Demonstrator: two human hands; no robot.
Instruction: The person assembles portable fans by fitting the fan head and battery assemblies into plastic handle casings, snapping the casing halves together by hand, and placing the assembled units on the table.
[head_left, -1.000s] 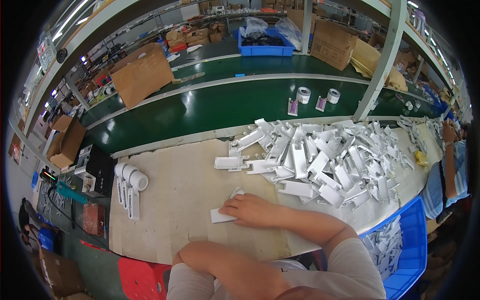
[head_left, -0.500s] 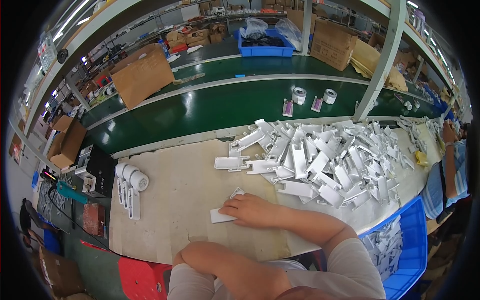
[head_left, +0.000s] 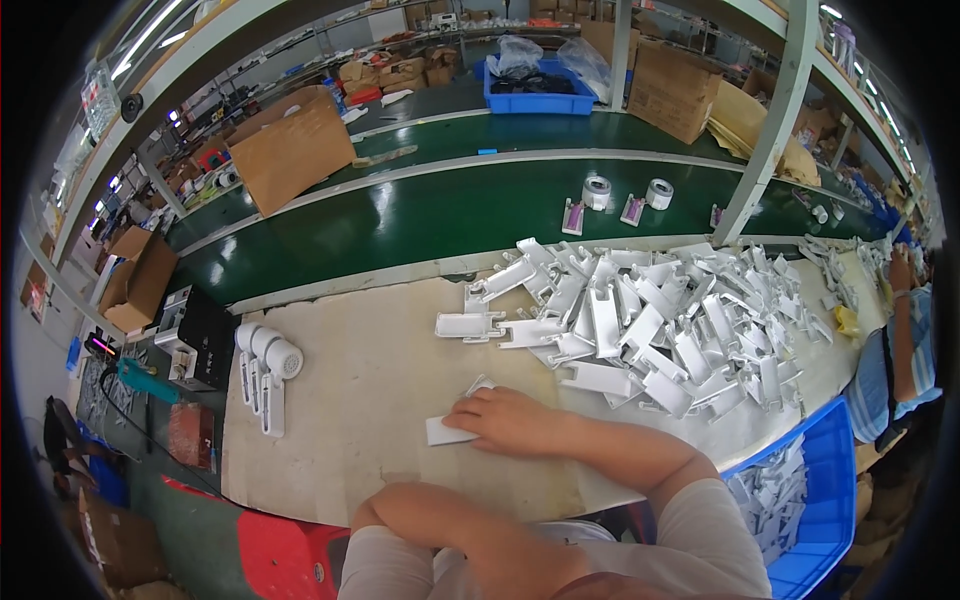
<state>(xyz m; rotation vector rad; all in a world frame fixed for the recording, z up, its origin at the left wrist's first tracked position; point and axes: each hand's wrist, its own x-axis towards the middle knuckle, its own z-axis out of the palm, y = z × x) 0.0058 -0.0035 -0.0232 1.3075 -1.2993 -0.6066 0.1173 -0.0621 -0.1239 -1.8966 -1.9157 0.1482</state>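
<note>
My right hand (head_left: 507,420) rests low over the bench with its fingers curled down on a flat white plastic part (head_left: 448,432). A second white end (head_left: 482,384) shows beyond the fingers; whether it belongs to the same part I cannot tell. Across the front of my body lies my left forearm, and its hand is out of sight. To the right of my right hand spreads a large heap of similar white plastic parts (head_left: 605,322). On the bench's left side stand several white round-headed pieces with long slotted plates (head_left: 271,405).
Beyond the bench runs a green conveyor (head_left: 430,215) carrying round white pieces (head_left: 597,192). A blue bin (head_left: 828,480) of white parts stands at the lower right, a red stool (head_left: 285,558) at the lower left. A black box-shaped device (head_left: 200,340) is at left. Another person's arm (head_left: 903,340) shows at far right.
The whole view has shifted slightly. My right hand stays on the white plastic part, and my left forearm keeps its place.
</note>
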